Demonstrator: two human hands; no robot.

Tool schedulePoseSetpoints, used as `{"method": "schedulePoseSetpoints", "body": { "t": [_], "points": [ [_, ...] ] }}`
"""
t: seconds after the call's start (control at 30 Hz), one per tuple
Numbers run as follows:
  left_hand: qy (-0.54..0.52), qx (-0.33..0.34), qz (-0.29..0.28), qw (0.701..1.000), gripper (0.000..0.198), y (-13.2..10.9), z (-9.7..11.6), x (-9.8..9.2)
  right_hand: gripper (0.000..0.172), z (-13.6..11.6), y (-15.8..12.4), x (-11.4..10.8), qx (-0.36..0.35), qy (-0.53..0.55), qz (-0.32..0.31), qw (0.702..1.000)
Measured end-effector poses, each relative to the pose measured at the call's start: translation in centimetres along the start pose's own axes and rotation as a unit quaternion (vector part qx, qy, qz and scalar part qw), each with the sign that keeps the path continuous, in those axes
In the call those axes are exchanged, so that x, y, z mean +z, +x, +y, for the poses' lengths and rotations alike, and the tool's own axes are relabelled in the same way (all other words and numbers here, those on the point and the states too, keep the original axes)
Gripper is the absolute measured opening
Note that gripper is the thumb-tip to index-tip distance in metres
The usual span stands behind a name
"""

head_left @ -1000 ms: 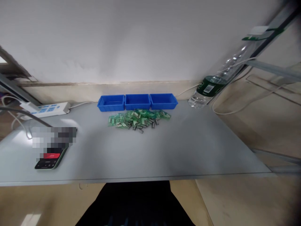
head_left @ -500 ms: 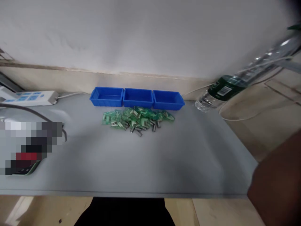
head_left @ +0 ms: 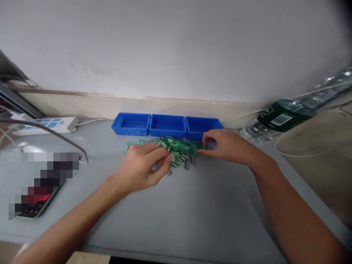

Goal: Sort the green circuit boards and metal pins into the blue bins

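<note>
Both hands are now over the table, where half a second ago only a blurred arm showed at the right edge: the left hand (head_left: 144,165) and the right hand (head_left: 224,145) have reached the work.

Behind everything stands the pale wall (head_left: 165,51), and below it the grey table (head_left: 192,212). On the right a clear bottle (head_left: 287,116) with a green label leans outward, its base near the right hand. Three blue trays (head_left: 132,132) sit in a row against the foot of the wall.

The left hand is bent inward with thumb and fingertips close together at the near edge of the pile; I cannot tell whether they pinch anything. The right hand is curled just in front of the right-hand tray, with a narrow gap between thumb and finger — whether it grips a packet, I cannot tell.

A white power strip (head_left: 49,125) lies at the back left, and nearer, partly masked, a phone (head_left: 48,200).

Between the hands, just in front of the trays, is the pile of green packets (head_left: 176,145) — smallest of all, a few metal cylinders (head_left: 187,165) lie along its near side.
</note>
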State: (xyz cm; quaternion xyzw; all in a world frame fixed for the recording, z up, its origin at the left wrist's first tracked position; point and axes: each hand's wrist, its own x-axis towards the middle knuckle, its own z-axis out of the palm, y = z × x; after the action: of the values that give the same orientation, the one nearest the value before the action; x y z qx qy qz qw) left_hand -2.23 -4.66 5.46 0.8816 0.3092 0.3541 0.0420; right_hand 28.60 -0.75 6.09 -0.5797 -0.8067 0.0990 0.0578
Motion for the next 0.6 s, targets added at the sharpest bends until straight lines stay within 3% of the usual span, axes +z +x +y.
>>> {"method": "schedulePoseSetpoints", "body": {
  "t": [0.03,0.17,0.4,0.5,0.6],
  "points": [
    [0.005,0.015,-0.006,1.0,0.026,0.5,-0.5,0.7,0.022,-0.2,-0.1,0.3,0.005,-0.015,-0.002,1.0],
    [0.01,-0.024,0.015,1.0,0.018,1.4,-3.0,3.0,0.019,-1.3,-0.8,1.7,0.036,-0.025,-0.008,0.999],
    [-0.015,-0.026,0.043,0.999,0.018,-0.7,-4.6,3.5,0.023,-2.3,-1.1,2.1,0.09,-0.038,0.019,0.995],
    [-0.024,-0.03,0.028,0.999,0.019,-0.7,-4.3,3.7,0.022,-2.8,-1.7,1.3,0.123,-0.054,0.072,0.988],
    [-0.039,-0.022,0.019,0.999,0.02,-0.5,-3.7,3.7,0.019,-3.8,-2.3,0.6,0.106,0.018,0.181,0.978]
  ]
}}
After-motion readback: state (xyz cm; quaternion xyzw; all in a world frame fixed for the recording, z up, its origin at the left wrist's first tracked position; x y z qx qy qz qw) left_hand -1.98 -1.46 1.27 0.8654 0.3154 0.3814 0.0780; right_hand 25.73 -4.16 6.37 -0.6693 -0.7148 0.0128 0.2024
